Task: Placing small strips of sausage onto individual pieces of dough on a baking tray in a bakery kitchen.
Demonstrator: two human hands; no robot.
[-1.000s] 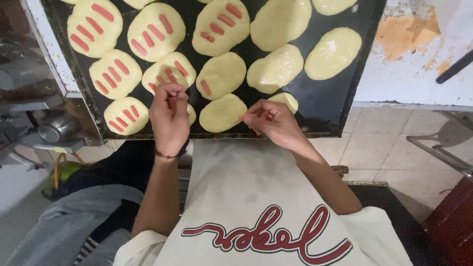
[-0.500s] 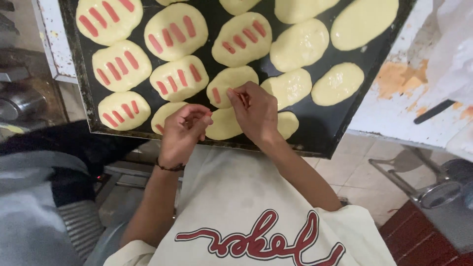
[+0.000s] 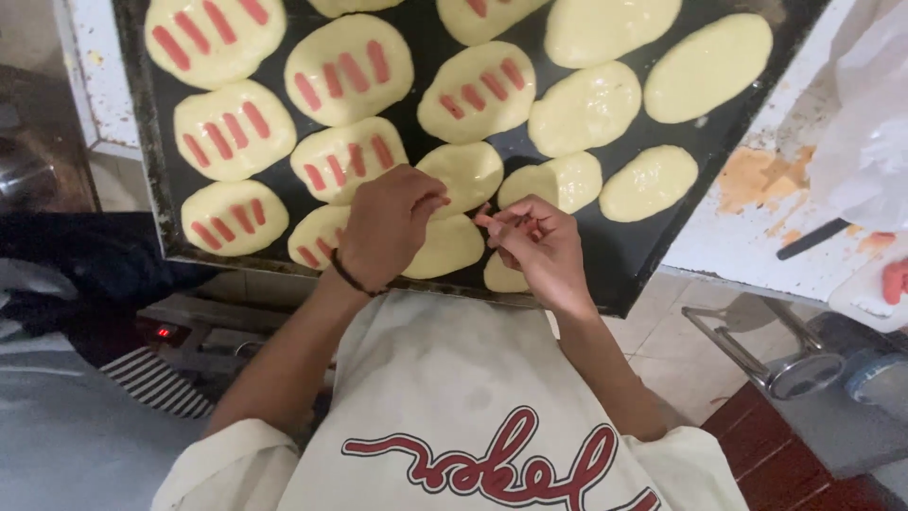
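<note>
Along the near edge of the dark baking tray (image 3: 662, 255), both hands work over rows of pale oval dough pieces. Left hand (image 3: 383, 227) hovers over a plain dough oval (image 3: 445, 248) at the near edge, its fingers (image 3: 426, 203) curled and pressed together at the tips; whether they pinch anything I cannot tell. Right hand (image 3: 539, 248) sits just beside it, fingers (image 3: 501, 225) pinching thin red sausage strips (image 3: 522, 225). Dough pieces toward the tray's left side already carry red strips (image 3: 222, 137); those toward the right stay plain (image 3: 648, 182). White desk (image 3: 757, 237) lies under the tray's right corner.
</note>
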